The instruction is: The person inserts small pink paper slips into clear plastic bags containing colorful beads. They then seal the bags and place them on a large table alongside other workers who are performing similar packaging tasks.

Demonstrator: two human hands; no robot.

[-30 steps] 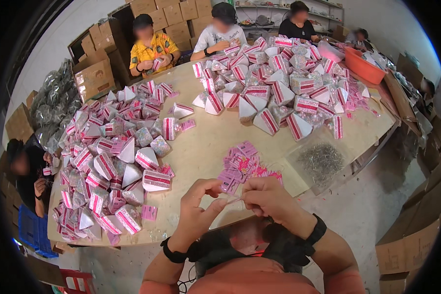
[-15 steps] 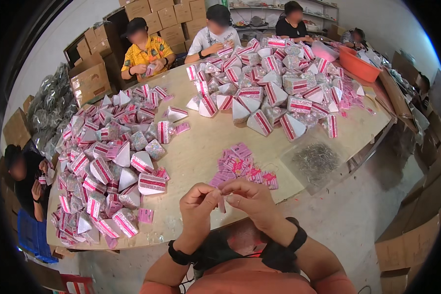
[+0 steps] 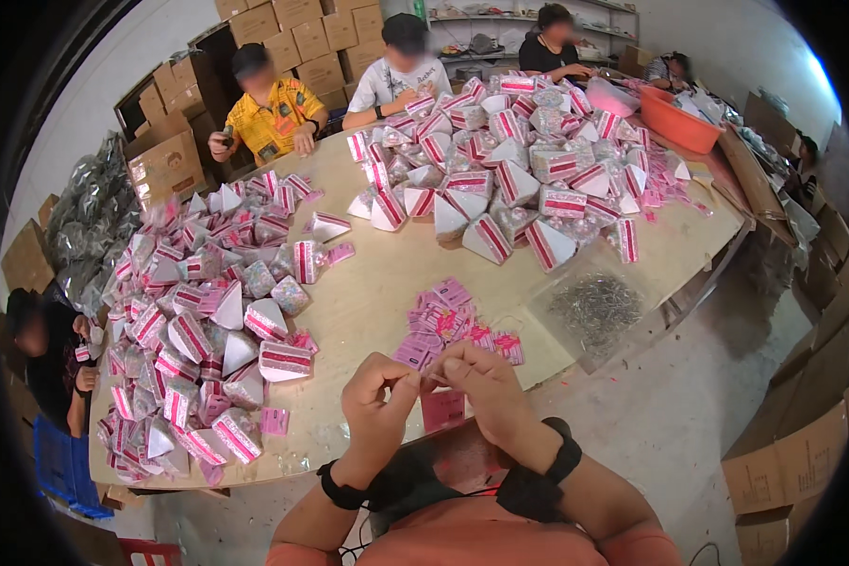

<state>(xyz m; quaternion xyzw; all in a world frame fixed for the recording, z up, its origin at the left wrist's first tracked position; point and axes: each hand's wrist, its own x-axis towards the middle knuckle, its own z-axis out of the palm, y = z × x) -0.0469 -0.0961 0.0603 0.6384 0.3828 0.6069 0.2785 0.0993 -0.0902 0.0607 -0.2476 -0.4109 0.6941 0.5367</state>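
Now left hand [image 3: 375,396], right hand [image 3: 476,373] both pinched together on small pink item [image 3: 428,379]

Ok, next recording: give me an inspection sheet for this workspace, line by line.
Surface: pale worktable, crowded.
Job's things: small item pinched between left hand and right hand, too small to identify; pink tags just beyond them.
Clutter: pink-and-white packet piles; clear bag of small metal parts; orange tub.
Fingers: both hands pinched together.
Cables: nothing seen.
Surroundings: seated co-workers, cardboard boxes, concrete floor.
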